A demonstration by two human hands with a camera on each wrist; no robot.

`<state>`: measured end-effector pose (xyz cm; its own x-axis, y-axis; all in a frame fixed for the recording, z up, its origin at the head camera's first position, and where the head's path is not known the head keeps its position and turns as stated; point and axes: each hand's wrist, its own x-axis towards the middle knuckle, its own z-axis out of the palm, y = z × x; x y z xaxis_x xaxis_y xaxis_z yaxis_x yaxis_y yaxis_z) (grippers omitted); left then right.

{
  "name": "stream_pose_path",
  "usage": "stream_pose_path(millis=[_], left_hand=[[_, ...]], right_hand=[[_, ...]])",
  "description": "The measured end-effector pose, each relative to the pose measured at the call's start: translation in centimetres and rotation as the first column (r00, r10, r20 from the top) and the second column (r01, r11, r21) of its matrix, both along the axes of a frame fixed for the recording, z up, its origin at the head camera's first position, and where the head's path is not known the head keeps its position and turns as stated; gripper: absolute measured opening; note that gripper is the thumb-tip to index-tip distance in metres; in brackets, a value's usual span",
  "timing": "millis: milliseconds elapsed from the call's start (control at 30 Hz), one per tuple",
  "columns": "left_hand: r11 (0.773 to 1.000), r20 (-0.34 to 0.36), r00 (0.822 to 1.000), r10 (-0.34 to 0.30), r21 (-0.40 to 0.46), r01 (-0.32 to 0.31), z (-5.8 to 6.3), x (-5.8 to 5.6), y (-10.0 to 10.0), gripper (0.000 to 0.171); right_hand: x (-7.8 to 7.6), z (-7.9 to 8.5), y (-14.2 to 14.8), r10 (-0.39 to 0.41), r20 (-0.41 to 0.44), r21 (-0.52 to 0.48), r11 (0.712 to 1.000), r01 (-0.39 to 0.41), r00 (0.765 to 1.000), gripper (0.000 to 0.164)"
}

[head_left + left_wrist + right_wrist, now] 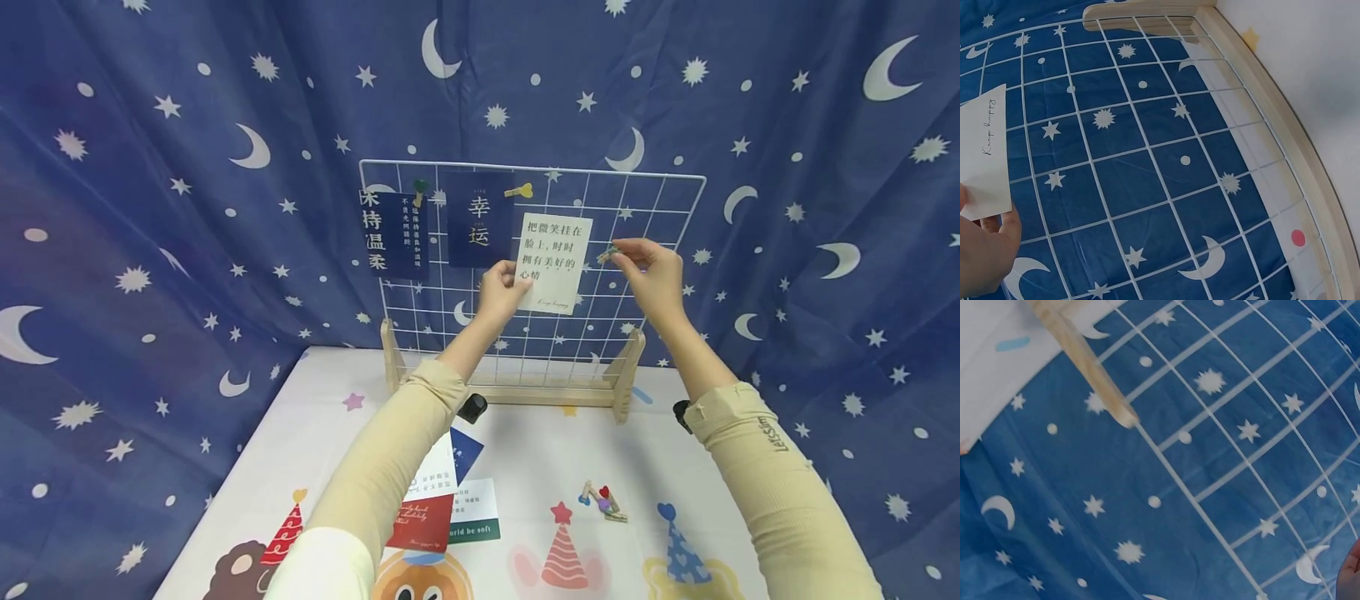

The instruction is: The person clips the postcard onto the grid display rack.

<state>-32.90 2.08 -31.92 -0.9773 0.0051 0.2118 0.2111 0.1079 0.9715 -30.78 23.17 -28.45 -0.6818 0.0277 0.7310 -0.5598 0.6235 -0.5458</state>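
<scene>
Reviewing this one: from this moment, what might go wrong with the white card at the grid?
The white card shows no clip, only the left hand gripping its lower left, so it might tilt or slip.
The small clip is pinched at the right hand's fingertips and could drop.
The left hand is close to the middle blue card and may nudge it.

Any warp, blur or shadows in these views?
Left wrist: white wire grid and pale wooden base bar bow, likely lens distortion; right wrist: the grid's wires rising rightward look smeared, probably motion blur; head: soft shadows on the white tabletop.
</scene>
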Motion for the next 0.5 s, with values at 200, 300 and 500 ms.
stream_pose_path(millis=[200, 300, 500], left_hand=[[1.0, -0.027, 1.0, 0.016, 0.022, -0.015, 0.7, -0.6, 0.7, 0.029], [1.0, -0.046, 0.998, 0.03, -0.005, -0.03, 1.1, -0.7, 0.7, 0.028], [0.998, -0.042, 0.998, 0.049, -0.043, -0.051, 1.5, -1.0, 1.0, 0.028]], right_hand=[[-1.0, 2.7, -0.7, -0.039, -0.028, -0.001, 0.999, 0.039, 0.999, 0.019], [-1.3, 3.8, -1.1, -0.071, -0.018, -0.005, 0.997, 0.071, 0.997, 0.02], [-2.1, 5.4, -1.7, -0.158, 0.013, -0.053, 0.986, 0.159, 0.987, 0.02]])
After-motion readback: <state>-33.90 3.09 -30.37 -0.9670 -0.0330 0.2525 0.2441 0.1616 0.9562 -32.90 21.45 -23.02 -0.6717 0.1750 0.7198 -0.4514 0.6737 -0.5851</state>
